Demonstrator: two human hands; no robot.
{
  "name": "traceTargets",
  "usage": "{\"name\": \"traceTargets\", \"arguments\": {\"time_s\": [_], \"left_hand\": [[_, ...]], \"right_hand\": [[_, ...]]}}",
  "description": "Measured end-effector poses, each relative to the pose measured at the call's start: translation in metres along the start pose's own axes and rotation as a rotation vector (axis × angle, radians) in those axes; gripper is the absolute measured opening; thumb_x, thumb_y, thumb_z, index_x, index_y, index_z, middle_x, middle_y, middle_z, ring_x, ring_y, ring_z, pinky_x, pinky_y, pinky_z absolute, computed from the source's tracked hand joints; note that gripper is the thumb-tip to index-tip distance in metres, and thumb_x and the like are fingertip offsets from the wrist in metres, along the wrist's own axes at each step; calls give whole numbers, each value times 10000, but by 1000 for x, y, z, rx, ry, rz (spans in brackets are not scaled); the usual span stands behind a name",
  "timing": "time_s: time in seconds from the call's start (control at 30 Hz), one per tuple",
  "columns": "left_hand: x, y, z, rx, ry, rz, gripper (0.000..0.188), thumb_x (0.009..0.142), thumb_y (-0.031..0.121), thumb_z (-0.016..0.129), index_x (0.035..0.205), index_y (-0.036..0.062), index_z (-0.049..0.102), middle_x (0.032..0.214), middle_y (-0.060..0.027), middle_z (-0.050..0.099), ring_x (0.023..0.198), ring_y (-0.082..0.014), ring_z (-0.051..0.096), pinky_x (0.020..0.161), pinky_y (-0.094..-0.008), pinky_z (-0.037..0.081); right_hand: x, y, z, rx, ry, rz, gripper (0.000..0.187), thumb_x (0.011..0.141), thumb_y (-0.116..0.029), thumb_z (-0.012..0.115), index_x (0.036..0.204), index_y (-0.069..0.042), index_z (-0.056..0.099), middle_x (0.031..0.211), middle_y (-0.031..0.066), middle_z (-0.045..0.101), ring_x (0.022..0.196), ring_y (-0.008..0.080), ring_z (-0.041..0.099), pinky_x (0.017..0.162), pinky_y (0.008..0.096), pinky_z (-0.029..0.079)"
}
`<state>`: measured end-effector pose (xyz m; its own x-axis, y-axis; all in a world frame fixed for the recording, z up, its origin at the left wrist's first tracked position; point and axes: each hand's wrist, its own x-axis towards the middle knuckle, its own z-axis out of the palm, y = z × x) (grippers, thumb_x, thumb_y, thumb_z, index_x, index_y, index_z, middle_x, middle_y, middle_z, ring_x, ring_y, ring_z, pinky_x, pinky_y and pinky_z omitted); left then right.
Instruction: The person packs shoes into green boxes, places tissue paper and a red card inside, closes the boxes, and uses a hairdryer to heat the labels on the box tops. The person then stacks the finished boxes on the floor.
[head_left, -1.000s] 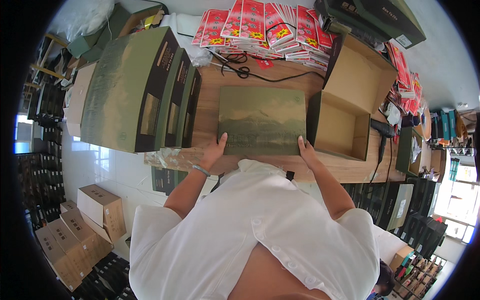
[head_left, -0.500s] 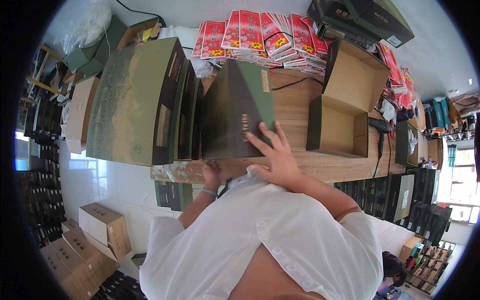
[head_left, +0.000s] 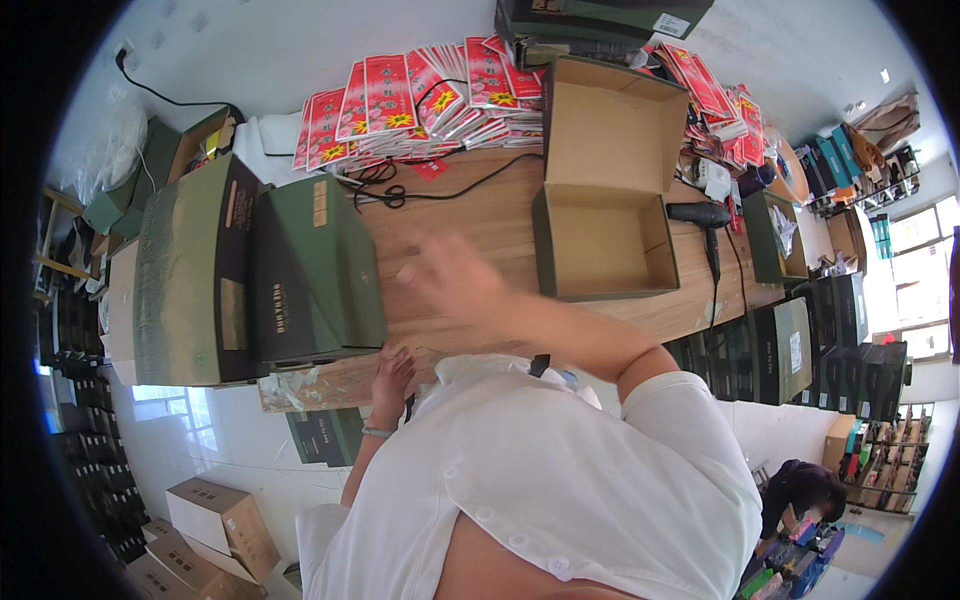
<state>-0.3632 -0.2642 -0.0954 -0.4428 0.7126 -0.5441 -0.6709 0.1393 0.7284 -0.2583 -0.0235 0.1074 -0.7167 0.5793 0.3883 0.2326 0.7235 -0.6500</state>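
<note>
A closed green and black shoebox stands at the left of the table, up against a larger box wrapped in clear tape. My left hand is at the table's front edge, by the shoebox's near right corner; its fingers are loosely apart and hold nothing. Whether they touch the box I cannot tell. Over the bare wood to the right of the shoebox is my right hand, blurred by motion, with its fingers stretched out and nothing in them. An open shoebox with a brown inside lies farther right, its lid tipped back.
Red printed packets are piled along the back. A black hair dryer lies right of the open box, its cord hanging over the front edge. A black cable crosses the table. At the lower right, another person bends over.
The closed shoebox has shifted left against the row of boxes. My right hand has come off it and is over the table. The whole view has swung to the right.
</note>
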Motion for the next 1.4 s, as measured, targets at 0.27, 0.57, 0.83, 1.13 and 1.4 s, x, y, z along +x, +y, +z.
{"name": "traceTargets", "arguments": {"time_s": [0.27,0.57,0.83,1.13,1.4], "left_hand": [[-1,-46,122,316,-113,-210,465,984,308,502,1405,122,430,1265,-122,600,1041,-231,626,897,-348,494],[22,-97,312,400,-161,-110,731,980,250,501,1546,137,52,1257,-151,608,1096,-235,618,896,-347,498],[33,-122,296,371,-17,-6,673,987,250,477,1552,200,114,1267,-144,606,1060,-215,626,860,-319,489],[42,-72,290,465,236,101,556,1003,441,460,1475,161,368,1252,-143,588,1147,-221,555,955,-355,432],[91,-97,302,896,-82,272,712,935,540,563,1427,53,396,1369,-153,504,1219,-277,512,1001,-434,422]], "right_hand": [[-29,353,-235,-513,290,946,542,887,-331,627,1234,14,395,1163,244,604,1052,403,617,874,475,516],[-36,464,-322,-434,115,711,415,946,-395,528,1040,0,617,998,219,674,974,393,639,840,484,503],[-140,448,-300,152,209,585,306,996,-257,483,1224,-85,593,984,173,679,865,341,656,758,434,522],[-308,396,-292,386,321,1007,489,1021,-258,486,1456,-55,395,1113,148,647,939,214,627,858,349,486],[-280,341,-232,240,182,1095,659,998,-506,411,1359,41,480,1272,273,577,1238,386,515,1039,394,380]]}}
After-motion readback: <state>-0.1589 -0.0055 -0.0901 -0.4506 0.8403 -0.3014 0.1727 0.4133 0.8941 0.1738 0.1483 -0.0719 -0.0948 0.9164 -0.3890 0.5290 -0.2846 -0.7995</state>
